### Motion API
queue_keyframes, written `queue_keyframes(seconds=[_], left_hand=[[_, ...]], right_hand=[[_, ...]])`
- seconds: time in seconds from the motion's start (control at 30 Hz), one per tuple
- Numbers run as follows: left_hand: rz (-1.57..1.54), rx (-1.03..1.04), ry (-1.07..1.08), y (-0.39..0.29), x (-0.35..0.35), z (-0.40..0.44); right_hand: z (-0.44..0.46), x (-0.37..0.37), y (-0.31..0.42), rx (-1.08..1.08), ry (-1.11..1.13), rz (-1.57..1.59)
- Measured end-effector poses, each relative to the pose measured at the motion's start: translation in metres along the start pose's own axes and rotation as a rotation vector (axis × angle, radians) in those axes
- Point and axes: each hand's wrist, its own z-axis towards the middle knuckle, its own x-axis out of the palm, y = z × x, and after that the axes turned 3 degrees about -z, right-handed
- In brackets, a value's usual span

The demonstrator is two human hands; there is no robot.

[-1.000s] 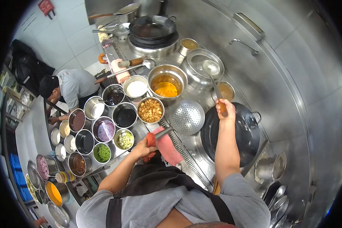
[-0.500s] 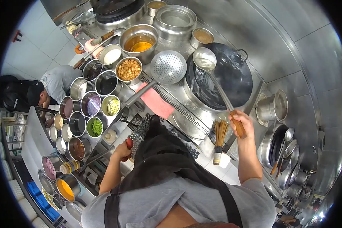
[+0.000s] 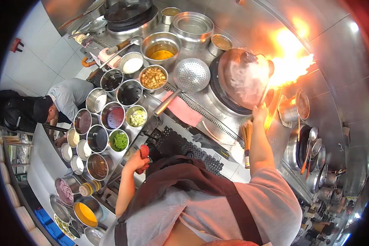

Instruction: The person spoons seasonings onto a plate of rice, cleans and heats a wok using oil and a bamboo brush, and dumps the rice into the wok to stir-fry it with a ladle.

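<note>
My left hand (image 3: 133, 163) is closed around a red cloth (image 3: 143, 159), away from the counter edge. At the wok's near right rim, my right hand (image 3: 260, 113) is closed on something blurred by glare. The wok (image 3: 240, 78) tilts up above the dark burner ring (image 3: 218, 88), with pale steam or glare across its inside. Tall flames (image 3: 289, 61) flare beyond its right side. The ladle cannot be made out clearly.
A perforated strainer (image 3: 191, 75) lies across the counter beside a pink cloth (image 3: 181, 110). Pots of ingredients, including fried cubes (image 3: 153, 78), stand at the left. A bamboo brush (image 3: 247, 139) sits at the near edge. A co-worker (image 3: 67, 98) bends over at far left.
Flames have risen at the right. The wok has tilted up off its ring. My right hand has moved up to the wok's rim, and the ladle no longer shows clearly.
</note>
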Motion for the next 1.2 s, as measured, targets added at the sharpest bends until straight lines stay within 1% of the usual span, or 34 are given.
queue_keyframes(seconds=[0.03, 0.07, 0.13, 0.17, 0.2, 0.23, 0.27, 0.3, 0.33, 0.37, 0.43, 0.5, 0.53, 0.57, 0.6, 0.63, 0.67, 0.7, 0.77, 0.8, 0.83, 0.87, 0.93, 1.0, 1.03, 1.1, 1.13, 1.17, 1.2], left_hand=[[-0.122, 0.030, 0.013, 0.004, -0.011, -0.001], [-0.130, 0.036, 0.013, 0.006, -0.023, -0.004], [-0.326, 0.091, 0.060, 0.007, -0.047, -0.016], [-0.437, 0.119, 0.083, 0.010, -0.051, -0.016], [-0.265, 0.445, -0.069, 0.038, -0.047, 0.003], [-0.288, 0.442, -0.073, 0.027, -0.058, -0.004], [-0.312, 0.248, 0.026, 0.001, -0.082, -0.019], [-0.330, 0.058, 0.122, -0.012, -0.100, -0.025], [-0.324, 0.254, 0.065, 0.014, -0.091, -0.004], [-0.306, 0.357, 0.065, 0.014, -0.095, 0.005], [-0.224, 0.333, 0.109, -0.010, -0.117, 0.010], [-0.211, 0.297, 0.109, -0.034, -0.137, 0.014], [-0.183, 0.259, 0.123, -0.040, -0.145, 0.019], [-0.185, 0.247, 0.117, -0.041, -0.149, 0.023], [-0.151, 0.211, 0.085, -0.039, -0.152, 0.028], [-0.112, 0.172, 0.049, -0.038, -0.158, 0.031], [-0.186, 0.229, -0.004, -0.032, -0.159, 0.031], [-0.284, -0.005, 0.052, -0.043, -0.170, 0.020], [-0.277, 0.145, -0.093, -0.022, -0.164, 0.023], [-0.265, 0.111, -0.102, -0.017, -0.164, 0.024], [-0.310, 0.007, -0.080, -0.021, -0.168, 0.021], [-0.293, 0.011, -0.131, -0.018, -0.167, 0.021], [-0.276, 0.002, -0.185, -0.018, -0.166, 0.022], [-0.345, -0.044, -0.284, -0.022, -0.166, 0.022], [-0.346, -0.062, -0.288, -0.027, -0.167, 0.023], [-0.379, -0.177, -0.303, -0.040, -0.165, 0.022], [-0.464, -0.266, -0.233, -0.050, -0.169, 0.020], [-0.467, -0.273, -0.246, -0.050, -0.167, 0.020], [-0.408, -0.232, -0.248, -0.048, -0.162, 0.021]], right_hand=[[-0.018, -0.012, -0.005, 0.035, 0.106, -0.065], [-0.036, -0.022, -0.006, 0.070, 0.211, -0.130], [-0.063, -0.074, 0.040, 0.411, 0.283, 0.192], [-0.083, -0.077, 0.046, 0.418, 0.237, 0.312], [-0.106, -0.069, 0.042, 0.419, 0.194, 0.433], [-0.135, -0.001, -0.038, 0.003, 0.027, -0.066], [-0.143, -0.031, -0.001, 0.098, 0.098, 0.010], [-0.145, -0.063, 0.046, 0.119, 0.088, 0.122], [-0.135, -0.122, 0.125, 0.239, 0.179, 0.355], [-0.151, -0.097, 0.114, 0.156, 0.133, 0.341], [-0.156, -0.077, 0.145, 0.320, 0.236, 0.505], [-0.131, -0.067, 0.194, 0.424, 0.388, 0.648], [-0.109, -0.073, 0.228, 0.349, 0.383, 0.616], [-0.086, -0.060, 0.248, 0.335, 0.402, 0.611], [-0.063, -0.034, 0.260, 0.257, 0.370, 0.648], [-0.030, -0.049, 0.298, 0.314, 0.473, 0.605], [-0.007, -0.014, 0.305, 0.100, 0.303, 0.523], [0.025, 0.020, 0.312, 0.098, 0.345, 0.479], [0.090, 0.063, 0.334, -0.057, 0.326, 0.376], [0.122, 0.085, 0.340, -0.164, 0.389, 0.266], [0.149, 0.087, 0.358, -0.147, 0.460, 0.112], [0.177, 0.109, 0.364, -0.197, 0.512, 0.092], [0.214, 0.096, 0.400, -0.202, 0.650, 0.006], [0.232, 0.121, 0.416, -0.246, 0.664, -0.045], [0.240, 0.135, 0.423, -0.281, 0.662, -0.101], [0.244, 0.159, 0.436, -0.276, 0.705, -0.069], [0.250, 0.171, 0.443, -0.257, 0.726, -0.040], [0.260, 0.204, 0.442, -0.268, 0.729, -0.029], [0.271, 0.258, 0.432, -0.171, 0.905, 0.073]])
